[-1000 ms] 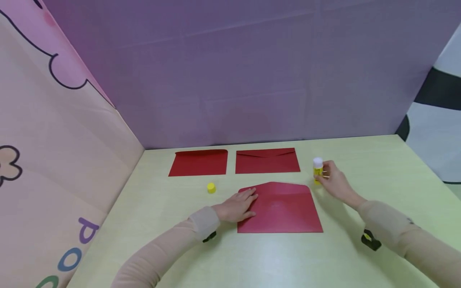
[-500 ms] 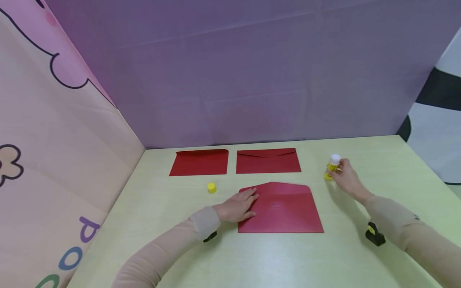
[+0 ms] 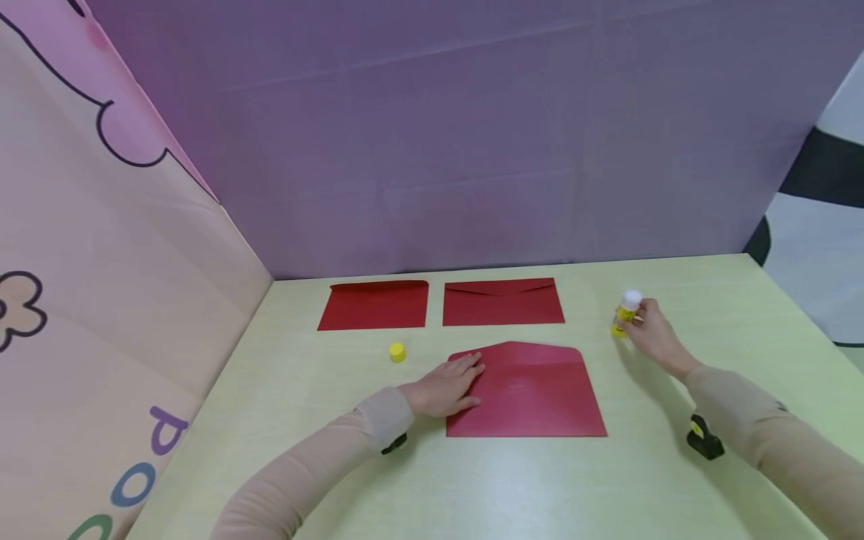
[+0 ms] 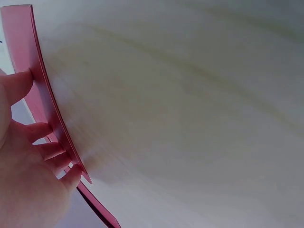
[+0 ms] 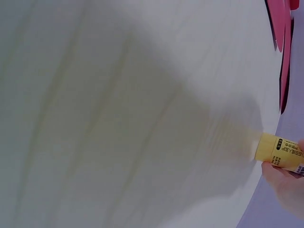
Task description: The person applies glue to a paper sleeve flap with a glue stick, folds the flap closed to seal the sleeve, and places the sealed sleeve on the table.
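Note:
A red envelope (image 3: pixel 533 397) lies at the middle of the table, its flap side away from me. My left hand (image 3: pixel 442 386) rests on the envelope's left part with fingers spread; in the left wrist view, the fingertips (image 4: pixel 42 130) touch the red paper. To the right of the envelope, my right hand (image 3: pixel 655 337) grips a yellow glue stick (image 3: pixel 625 315) between thumb and fingers. The stick's white end points up, and it tilts a little. In the right wrist view, its yellow base (image 5: pixel 266 147) is at the table surface; whether they touch I cannot tell.
Two more red envelopes lie side by side at the back, one at left (image 3: pixel 374 307) and one with a folded flap (image 3: pixel 502 304). A small yellow cap (image 3: pixel 397 352) sits left of the middle envelope. A purple backdrop (image 3: pixel 432 150) rises behind the table (image 3: pixel 324 480).
My right hand has moved right with the glue stick, away from the envelope, and the stick has tilted; it barely moves in the last half second. My left hand stays put.

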The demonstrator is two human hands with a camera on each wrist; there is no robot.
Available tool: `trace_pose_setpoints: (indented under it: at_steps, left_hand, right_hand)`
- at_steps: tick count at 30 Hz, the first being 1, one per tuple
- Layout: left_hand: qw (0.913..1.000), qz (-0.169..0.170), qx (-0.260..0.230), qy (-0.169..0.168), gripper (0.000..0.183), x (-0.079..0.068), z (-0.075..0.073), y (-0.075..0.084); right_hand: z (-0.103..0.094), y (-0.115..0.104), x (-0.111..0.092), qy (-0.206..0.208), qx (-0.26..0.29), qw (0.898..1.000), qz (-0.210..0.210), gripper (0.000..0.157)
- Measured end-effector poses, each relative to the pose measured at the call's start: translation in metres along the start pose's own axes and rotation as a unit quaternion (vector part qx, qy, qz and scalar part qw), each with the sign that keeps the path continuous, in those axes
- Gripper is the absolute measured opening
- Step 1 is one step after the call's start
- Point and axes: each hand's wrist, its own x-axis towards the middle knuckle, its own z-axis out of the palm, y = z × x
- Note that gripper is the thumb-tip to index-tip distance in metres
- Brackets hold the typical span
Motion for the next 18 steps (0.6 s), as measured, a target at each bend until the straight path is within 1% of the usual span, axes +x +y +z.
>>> trace_pose_setpoints:
  at_steps: [7, 12, 14, 18]
  left_hand:
    - [1.0, 0.0, -0.001, -0.001, 0.067, 0.0, -0.001, 0.0]
    - [1.0, -0.001, -0.002, -0.002, 0.066, -0.002, -0.003, 0.001]
    - [1.0, -0.002, -0.003, -0.003, 0.066, -0.003, -0.003, 0.001]
    - [1.0, -0.001, -0.006, -0.001, 0.065, -0.003, -0.004, 0.001]
  right_hand:
    - [-0.001, 0.0, -0.001, 0.002, -0.013, 1.0, -0.001, 0.047]
    - [-0.001, -0.003, -0.004, 0.007, -0.032, 0.999, -0.008, 0.046]
    - [-0.001, -0.004, -0.006, 0.008, -0.036, 0.999, -0.011, 0.049]
    - [-0.002, -0.007, -0.011, 0.009, -0.032, 0.999, -0.01, 0.06]
